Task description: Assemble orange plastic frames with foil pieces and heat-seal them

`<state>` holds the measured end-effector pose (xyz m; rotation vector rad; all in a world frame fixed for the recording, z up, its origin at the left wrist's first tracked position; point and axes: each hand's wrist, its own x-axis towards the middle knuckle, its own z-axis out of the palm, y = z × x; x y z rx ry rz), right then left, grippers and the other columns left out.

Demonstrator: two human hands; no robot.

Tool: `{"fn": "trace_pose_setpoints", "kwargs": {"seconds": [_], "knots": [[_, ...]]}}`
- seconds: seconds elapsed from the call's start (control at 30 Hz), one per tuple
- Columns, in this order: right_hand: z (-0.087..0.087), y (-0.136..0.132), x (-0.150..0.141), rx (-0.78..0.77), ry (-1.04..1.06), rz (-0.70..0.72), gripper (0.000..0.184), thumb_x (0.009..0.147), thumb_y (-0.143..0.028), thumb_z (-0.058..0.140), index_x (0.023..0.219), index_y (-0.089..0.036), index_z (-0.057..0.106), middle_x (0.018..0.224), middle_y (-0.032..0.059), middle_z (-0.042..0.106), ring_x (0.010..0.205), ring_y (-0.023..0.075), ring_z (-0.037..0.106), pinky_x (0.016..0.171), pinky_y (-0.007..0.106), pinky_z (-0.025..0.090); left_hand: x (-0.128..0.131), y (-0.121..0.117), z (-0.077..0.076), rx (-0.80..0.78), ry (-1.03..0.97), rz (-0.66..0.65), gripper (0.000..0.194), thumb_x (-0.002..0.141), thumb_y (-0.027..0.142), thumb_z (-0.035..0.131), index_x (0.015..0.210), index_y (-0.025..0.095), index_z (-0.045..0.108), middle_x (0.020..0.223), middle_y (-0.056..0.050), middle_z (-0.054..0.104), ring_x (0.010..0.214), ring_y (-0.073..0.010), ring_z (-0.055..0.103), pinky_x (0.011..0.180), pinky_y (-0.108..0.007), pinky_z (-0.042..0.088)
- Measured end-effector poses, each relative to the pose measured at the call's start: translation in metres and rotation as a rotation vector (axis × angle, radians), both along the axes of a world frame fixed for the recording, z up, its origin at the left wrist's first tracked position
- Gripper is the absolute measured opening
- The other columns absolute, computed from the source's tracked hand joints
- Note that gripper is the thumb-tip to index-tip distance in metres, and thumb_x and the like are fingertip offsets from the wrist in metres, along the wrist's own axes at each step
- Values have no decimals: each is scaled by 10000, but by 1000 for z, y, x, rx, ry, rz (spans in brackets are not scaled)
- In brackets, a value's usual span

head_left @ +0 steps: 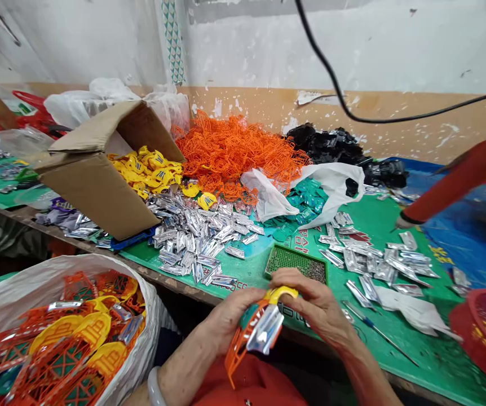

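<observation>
Above the table's front edge, my left hand [235,316] and my right hand [314,301] are both closed on a plastic toy part [264,327]. It joins an orange lattice frame, a yellow curved piece, a shiny silver piece and some green. My left fingers wrap the orange and green side, partly hidden behind it. At the yellow end, my right thumb and fingers pinch. Just beyond my right hand lies a green tray [277,259] of small screws. A red electric screwdriver [458,180] reaches in from the right, touched by neither hand.
Silver pieces [196,231] lie heaped beside a tipped cardboard box [95,186] of yellow parts. Orange frames [234,152] pile up behind. A white sack [150,299] of assembled parts stands lower left. On the right are a thin long-shafted screwdriver [380,332] and a red basket [465,321].
</observation>
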<state>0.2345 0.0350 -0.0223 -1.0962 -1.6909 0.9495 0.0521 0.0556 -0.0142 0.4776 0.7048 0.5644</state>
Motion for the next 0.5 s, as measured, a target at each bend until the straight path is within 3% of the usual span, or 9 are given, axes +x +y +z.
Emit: {"fn": "trace_pose_setpoints", "kwargs": {"seconds": [0.07, 0.13, 0.23, 0.37, 0.5], "knots": [[3, 5, -9, -233, 47, -63, 254, 860, -421, 559, 871, -202, 686, 762, 14, 638, 698, 139, 579, 642, 249, 470, -7, -1, 3, -24, 1, -84, 305, 760, 366, 668, 973, 150, 699, 754, -68, 719, 582, -194, 646, 613, -330, 514], [3, 9, -15, -367, 47, -144, 292, 832, -445, 556, 822, -178, 674, 686, 0, 600, 609, 117, 518, 557, 226, 414, -16, 0, 5, -62, -14, -167, 462, 813, 512, 572, 1116, 174, 657, 879, -106, 731, 727, -264, 689, 688, -406, 525], [3, 14, -18, -433, 44, -186, 299, 785, -450, 575, 779, -166, 669, 653, -4, 582, 589, 116, 496, 527, 221, 379, -27, 4, 7, -90, -90, -238, 620, 822, 638, 478, 1240, 191, 577, 1001, -129, 717, 836, -314, 695, 709, -457, 518], [4, 16, -17, -508, 56, -149, 297, 753, -450, 599, 789, -167, 679, 649, -3, 592, 586, 124, 504, 520, 223, 372, -33, 6, 1, -106, -200, -330, 536, 858, 556, 515, 1193, 149, 614, 1002, -123, 723, 902, -274, 688, 719, -366, 522], [3, 12, -11, -541, 121, -123, 439, 806, -561, 524, 939, -179, 695, 763, 19, 637, 641, 130, 528, 545, 226, 390, -35, 2, -5, -136, -239, -302, 536, 856, 545, 537, 1183, 132, 634, 1034, -118, 722, 911, -263, 685, 679, -336, 541]]}}
